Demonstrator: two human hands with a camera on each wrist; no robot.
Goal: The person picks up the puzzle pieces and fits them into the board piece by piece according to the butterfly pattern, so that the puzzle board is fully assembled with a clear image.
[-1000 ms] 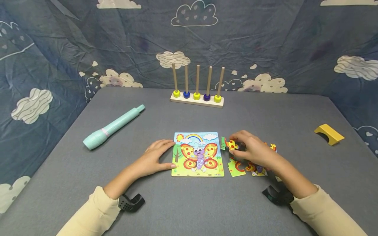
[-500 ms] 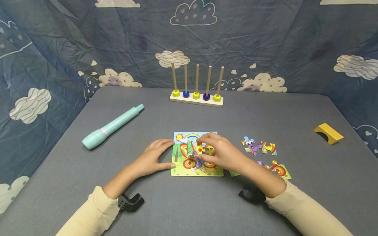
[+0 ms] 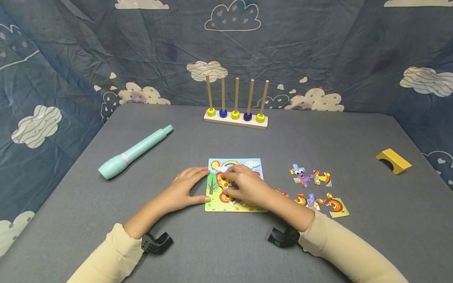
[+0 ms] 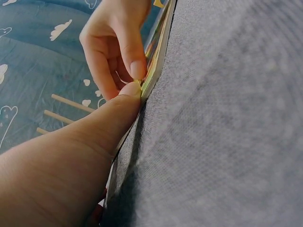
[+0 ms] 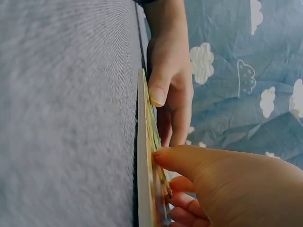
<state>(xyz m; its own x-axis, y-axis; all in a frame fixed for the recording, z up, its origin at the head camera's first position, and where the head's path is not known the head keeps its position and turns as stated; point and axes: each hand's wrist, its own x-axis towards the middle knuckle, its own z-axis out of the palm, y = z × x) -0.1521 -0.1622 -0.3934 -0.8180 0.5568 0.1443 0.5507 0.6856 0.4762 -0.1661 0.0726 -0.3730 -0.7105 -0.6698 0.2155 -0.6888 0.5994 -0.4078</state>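
A square butterfly puzzle board (image 3: 217,206) lies flat on the grey table. My left hand (image 3: 184,188) rests at its left edge, fingers near the upper corner and thumb on the lower part. Over the board's left half, the thumb and fingers of my right hand (image 3: 249,186) pinch a puzzle piece (image 5: 153,127). In the right wrist view that piece leans at a slight tilt against the board. From the head view my right hand hides much of the board's middle.
Right of the board lie several loose pieces, among them a purple face piece (image 3: 300,173) and a green-cornered piece (image 3: 337,206). A peg stand (image 3: 235,119) with rings is at the back. A mint microphone-shaped toy (image 3: 136,151) lies left, a yellow arch block (image 3: 394,160) far right.
My right hand has carried the puzzle piece left from the loose pieces onto the board and lowered it over the left wing. My left hand has stayed at the board's edge.
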